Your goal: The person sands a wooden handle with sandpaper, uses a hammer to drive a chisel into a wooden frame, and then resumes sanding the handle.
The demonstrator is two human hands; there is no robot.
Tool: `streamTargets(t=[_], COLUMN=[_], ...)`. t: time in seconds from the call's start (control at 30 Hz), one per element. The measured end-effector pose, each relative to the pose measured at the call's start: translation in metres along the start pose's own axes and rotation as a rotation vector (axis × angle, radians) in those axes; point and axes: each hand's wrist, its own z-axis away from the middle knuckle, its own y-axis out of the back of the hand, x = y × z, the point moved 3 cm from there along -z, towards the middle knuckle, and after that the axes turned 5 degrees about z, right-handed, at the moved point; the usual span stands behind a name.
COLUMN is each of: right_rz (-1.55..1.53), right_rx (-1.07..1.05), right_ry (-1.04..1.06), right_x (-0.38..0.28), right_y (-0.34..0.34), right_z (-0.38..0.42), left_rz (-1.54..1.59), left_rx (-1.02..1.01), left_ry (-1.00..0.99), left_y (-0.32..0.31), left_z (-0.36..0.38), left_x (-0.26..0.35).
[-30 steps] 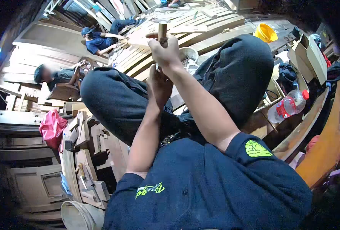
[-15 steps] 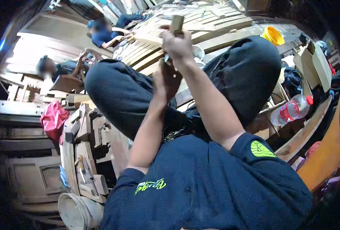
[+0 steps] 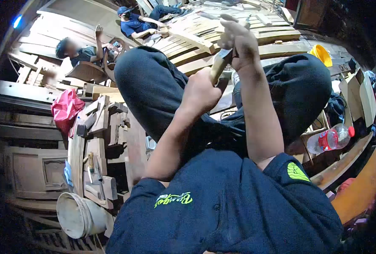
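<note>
Left hand (image 3: pixel 201 92) clenched around the bladed tool (image 3: pixel 218 69), located between the raised knees (image 3: pixel 147 82). Tool's long axis slants forward and rightward, blade (image 3: pixel 225 53) pointing away from the torso. Right hand (image 3: pixel 240 42) beside it, largely open, fingers extended; blade contact cannot be determined.

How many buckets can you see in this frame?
2 for certain: a white bucket at the lower left and a yellow bucket beyond the right knee. Another may be hidden behind the right forearm.

Pale planks (image 3: pixel 277 37) in rows — panelled woodwork (image 3: pixel 27 170) lower left, small blue light (image 3: pixel 17 21) upper left.
</note>
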Motion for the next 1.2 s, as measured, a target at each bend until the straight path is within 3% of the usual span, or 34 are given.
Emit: streamTargets(t=[0.03,0.1,0.13,0.2,0.23,0.3,0.33,0.4,0.43,0.47,0.53,0.6,0.67,0.73,0.8,0.87,0.93,1.0,1.07,1.1,1.13,1.2], right_rz=[0.068,0.071,0.070,0.110,-0.010,-0.184,-0.185,-0.122,0.038,0.114,0.120,0.167,0.215,0.188,0.133,0.043,0.040,0.059,0.156,0.194,0.195,0.369], right_rx=[0.013,-0.038,-0.085,-0.121,-0.243,-0.405,-0.406,-0.217,-0.066,0.031,0.137,0.120,0.113,0.013,-0.055,-0.239,-0.261,-0.076,0.137,0.217,0.214,0.243], right_ry=[0.013,0.010,0.005,-0.010,-0.040,-0.080,-0.080,-0.078,0.005,0.104,0.185,0.180,0.179,0.097,0.024,0.011,0.005,0.050,0.233,0.339,0.337,0.372], right_x=[0.000,-0.001,-0.002,-0.006,-0.008,-0.009,-0.007,-0.004,-0.006,-0.006,-0.007,-0.009,-0.011,-0.007,-0.003,-0.008,-0.009,-0.010,-0.007,-0.005,-0.001,-0.003], right_y=[0.002,0.002,0.002,0.000,-0.003,-0.008,-0.008,-0.007,-0.003,-0.001,-0.002,-0.006,-0.003,0.002,0.001,-0.004,-0.010,-0.004,0.001,0.003,0.004,-0.004], right_z=[-0.001,-0.001,-0.001,0.002,0.004,0.009,0.008,0.003,0.002,0.001,0.003,0.006,0.007,0.003,0.001,0.004,0.011,0.002,-0.002,-0.002,-0.002,0.006], left_rz=[0.000,0.320,0.502,0.813,0.814,1.268,1.266,0.825,0.405,0.080,0.043,0.186,0.071,0.541,0.802,0.988,1.114,0.987,0.388,0.213,0.175,0.152], left_rx=[0.004,-0.165,-0.279,-0.438,-0.435,-0.565,-0.564,-0.409,-0.207,0.090,0.201,0.052,0.131,-0.179,-0.418,-0.525,-0.590,-0.548,-0.040,0.035,0.140,0.167], left_ry=[0.001,0.019,0.176,0.259,0.262,0.547,0.547,0.370,0.196,-0.144,-0.127,0.019,-0.064,0.046,0.365,0.465,0.489,0.399,-0.026,0.026,-0.076,-0.046], left_y=[0.001,-0.003,-0.008,-0.008,-0.005,-0.005,-0.004,0.005,0.011,0.006,-0.008,-0.016,-0.022,-0.032,-0.019,-0.011,-0.009,-0.014,-0.018,-0.016,-0.021,-0.033], left_z=[0.002,0.003,0.003,0.011,0.015,0.028,0.026,0.016,0.014,0.009,0.006,0.008,0.000,-0.004,0.008,0.014,0.017,0.006,-0.004,0.000,0.002,0.006], left_x=[0.000,0.001,-0.007,-0.008,-0.008,-0.005,-0.006,-0.004,0.001,-0.011,-0.015,-0.003,-0.011,-0.026,-0.015,-0.019,-0.018,-0.029,-0.032,-0.029,-0.031,-0.025])
